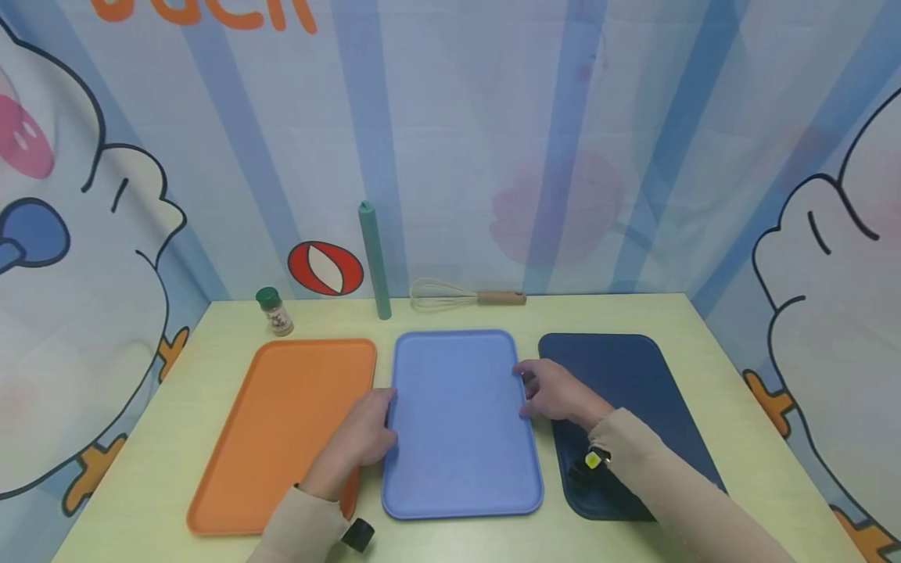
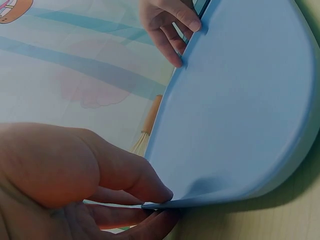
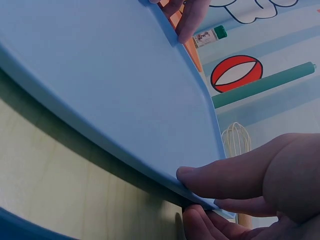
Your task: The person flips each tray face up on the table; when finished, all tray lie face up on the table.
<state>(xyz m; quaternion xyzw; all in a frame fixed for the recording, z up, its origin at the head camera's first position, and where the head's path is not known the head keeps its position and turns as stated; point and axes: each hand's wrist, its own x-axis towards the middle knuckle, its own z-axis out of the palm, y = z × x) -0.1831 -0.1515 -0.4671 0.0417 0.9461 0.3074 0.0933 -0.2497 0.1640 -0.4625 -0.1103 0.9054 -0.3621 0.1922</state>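
Note:
A light blue tray (image 1: 461, 426) lies in the middle of the table, between both hands. My left hand (image 1: 366, 428) pinches its left edge; in the left wrist view the thumb (image 2: 150, 182) is on top of the rim and the fingers are tucked beneath. On the opposite edge my right hand (image 1: 556, 391) grips the rim the same way, thumb (image 3: 220, 175) above and fingertips below, as the right wrist view shows. A strip of shadow runs under the tray's side in both wrist views.
An orange tray (image 1: 296, 422) is at left, partly under the left forearm; a dark blue tray (image 1: 605, 367) is at right, beneath the right arm. Along the back are a green-capped spice jar (image 1: 276, 313), a green stick (image 1: 375, 258) and a whisk (image 1: 500, 298). A printed cloth (image 1: 450, 141) hangs behind.

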